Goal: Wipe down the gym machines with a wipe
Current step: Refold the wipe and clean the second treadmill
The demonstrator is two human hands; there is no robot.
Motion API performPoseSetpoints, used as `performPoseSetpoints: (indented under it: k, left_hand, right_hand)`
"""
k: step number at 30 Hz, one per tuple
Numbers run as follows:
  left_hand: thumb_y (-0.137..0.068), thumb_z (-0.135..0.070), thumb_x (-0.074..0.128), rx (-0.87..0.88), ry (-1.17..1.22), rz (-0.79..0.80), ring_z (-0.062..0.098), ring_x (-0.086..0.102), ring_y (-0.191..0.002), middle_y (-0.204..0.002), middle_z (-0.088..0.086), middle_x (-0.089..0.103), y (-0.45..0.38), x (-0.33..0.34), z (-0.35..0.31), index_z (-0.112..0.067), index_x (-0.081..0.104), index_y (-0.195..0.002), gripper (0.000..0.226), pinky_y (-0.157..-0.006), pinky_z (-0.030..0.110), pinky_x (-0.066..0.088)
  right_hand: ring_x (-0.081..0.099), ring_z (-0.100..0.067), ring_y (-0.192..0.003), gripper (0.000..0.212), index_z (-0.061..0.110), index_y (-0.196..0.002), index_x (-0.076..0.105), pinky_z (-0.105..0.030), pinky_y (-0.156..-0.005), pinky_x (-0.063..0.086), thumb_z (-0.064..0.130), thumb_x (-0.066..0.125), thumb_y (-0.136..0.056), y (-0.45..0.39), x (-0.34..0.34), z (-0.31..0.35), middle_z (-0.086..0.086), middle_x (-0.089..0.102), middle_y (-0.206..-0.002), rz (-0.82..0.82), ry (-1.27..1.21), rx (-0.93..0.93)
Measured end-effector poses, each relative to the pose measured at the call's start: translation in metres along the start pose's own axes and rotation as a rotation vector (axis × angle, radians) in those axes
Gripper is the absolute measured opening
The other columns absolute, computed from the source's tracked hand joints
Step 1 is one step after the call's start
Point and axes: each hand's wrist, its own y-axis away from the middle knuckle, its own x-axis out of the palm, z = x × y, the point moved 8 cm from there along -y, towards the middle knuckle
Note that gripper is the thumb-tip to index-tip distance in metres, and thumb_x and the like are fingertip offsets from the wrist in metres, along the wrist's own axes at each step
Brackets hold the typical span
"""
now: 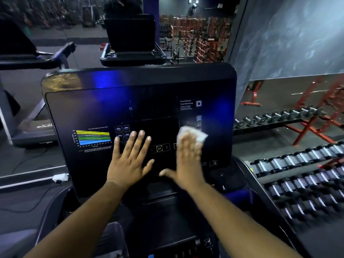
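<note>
A black cardio machine console [89,108] fills the middle of the view, with a coloured heart-rate chart at its left and an OK button at its centre. My left hand [130,157] rests flat on the panel, fingers spread, just left of the OK button. My right hand [188,157] presses a white wipe [193,134] flat against the panel to the right of the button; the wipe sticks out beyond my fingertips. The right hand is motion-blurred.
Racks of dumbbells [297,164] run along the right. A mirror ahead reflects the console back [130,34] and red weight racks. Another treadmill [33,58] stands at the left, and a crumpled white wipe [60,177] lies on its side rail.
</note>
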Motion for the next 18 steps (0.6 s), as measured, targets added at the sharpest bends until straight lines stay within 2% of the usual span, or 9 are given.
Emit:
performPoseSetpoints:
  k: [2, 5, 7, 8, 10, 12, 14, 16, 18]
  left_hand:
    - [-0.101, -0.058, 0.037, -0.003, 0.012, -0.017, 0.029, 0.015, -0.157, -0.170, 0.010, 0.015, 0.000, -0.001, 0.000, -0.015, 0.023, -0.162, 0.076, -0.122, 0.065, 0.008]
    - [-0.102, -0.058, 0.037, 0.012, 0.011, -0.022, 0.029, 0.016, -0.156, -0.170, 0.011, 0.016, 0.003, -0.001, 0.000, -0.015, 0.024, -0.162, 0.075, -0.123, 0.065, 0.009]
    - [-0.102, -0.057, 0.040, 0.021, 0.016, -0.023, 0.029, 0.016, -0.156, -0.170, 0.010, 0.016, 0.009, 0.001, -0.002, -0.015, 0.024, -0.162, 0.075, -0.123, 0.064, 0.008]
    - [-0.101, -0.057, 0.041, 0.028, 0.013, -0.028, 0.029, 0.016, -0.156, -0.170, 0.010, 0.016, 0.013, 0.002, -0.003, -0.015, 0.025, -0.162, 0.075, -0.123, 0.064, 0.008]
    - [-0.101, -0.057, 0.043, 0.026, -0.004, -0.034, 0.028, 0.016, -0.156, -0.170, 0.010, 0.016, 0.019, 0.005, -0.006, -0.015, 0.025, -0.161, 0.075, -0.123, 0.064, 0.009]
    - [-0.101, -0.057, 0.042, 0.013, -0.006, -0.033, 0.028, 0.016, -0.156, -0.170, 0.010, 0.017, 0.021, 0.006, -0.007, -0.015, 0.026, -0.161, 0.075, -0.123, 0.064, 0.009]
    - [-0.102, -0.057, 0.039, 0.011, -0.008, -0.030, 0.028, 0.015, -0.156, -0.170, 0.010, 0.016, 0.022, 0.007, -0.008, -0.015, 0.025, -0.161, 0.074, -0.123, 0.064, 0.008]
    - [-0.102, -0.057, 0.036, 0.010, -0.002, -0.028, 0.028, 0.015, -0.157, -0.170, 0.010, 0.016, 0.022, 0.008, -0.008, -0.015, 0.024, -0.162, 0.074, -0.123, 0.064, 0.006]
    - [-0.103, -0.056, 0.035, 0.008, 0.009, -0.034, 0.028, 0.016, -0.156, -0.170, 0.010, 0.016, 0.021, 0.007, -0.007, -0.015, 0.024, -0.162, 0.073, -0.123, 0.064, 0.005]
  right_hand:
    - [-0.010, -0.037, -0.154, 0.137, 0.001, -0.158, -0.005, -0.058, -0.121, 0.002, 0.096, 0.032, -0.068, 0.018, 0.027, 0.042, -0.020, -0.013, -0.166, 0.034, 0.078, -0.186]
    - [-0.004, -0.028, -0.156, 0.130, 0.006, -0.160, -0.003, -0.052, -0.123, 0.010, 0.095, 0.030, -0.071, 0.029, 0.035, 0.021, -0.014, 0.007, -0.168, 0.022, 0.190, -0.301]
    - [-0.007, -0.028, -0.155, 0.123, 0.008, -0.160, -0.003, -0.056, -0.121, 0.013, 0.095, 0.016, -0.075, 0.031, 0.025, -0.032, -0.016, 0.013, -0.167, 0.013, 0.197, -0.177]
    - [-0.009, -0.029, -0.155, 0.121, 0.008, -0.160, -0.003, -0.059, -0.122, 0.012, 0.094, 0.012, -0.077, 0.032, 0.017, -0.066, -0.017, 0.008, -0.167, 0.004, 0.163, -0.043]
    - [-0.015, -0.032, -0.153, 0.122, 0.005, -0.159, -0.008, -0.059, -0.123, 0.004, 0.093, 0.016, -0.078, 0.039, 0.003, -0.115, -0.018, -0.012, -0.166, -0.030, 0.059, 0.216]
    - [-0.021, -0.034, -0.152, 0.129, 0.002, -0.157, -0.016, -0.055, -0.123, -0.004, 0.095, 0.021, -0.075, 0.040, 0.001, -0.119, -0.019, -0.025, -0.163, -0.016, -0.023, 0.323]
    - [-0.020, -0.040, -0.151, 0.135, -0.002, -0.156, -0.013, -0.055, -0.123, -0.004, 0.098, 0.021, -0.072, 0.038, 0.011, -0.083, -0.025, -0.022, -0.162, 0.029, -0.042, 0.261]
    - [-0.017, -0.042, -0.152, 0.137, -0.003, -0.157, -0.008, -0.058, -0.122, -0.002, 0.098, 0.023, -0.070, 0.046, 0.036, -0.025, -0.027, -0.019, -0.163, 0.104, -0.009, 0.051]
    - [-0.016, -0.036, -0.153, 0.135, 0.000, -0.158, -0.005, -0.059, -0.124, 0.000, 0.097, 0.028, -0.069, 0.063, 0.059, 0.018, -0.019, -0.020, -0.165, 0.149, 0.067, -0.146]
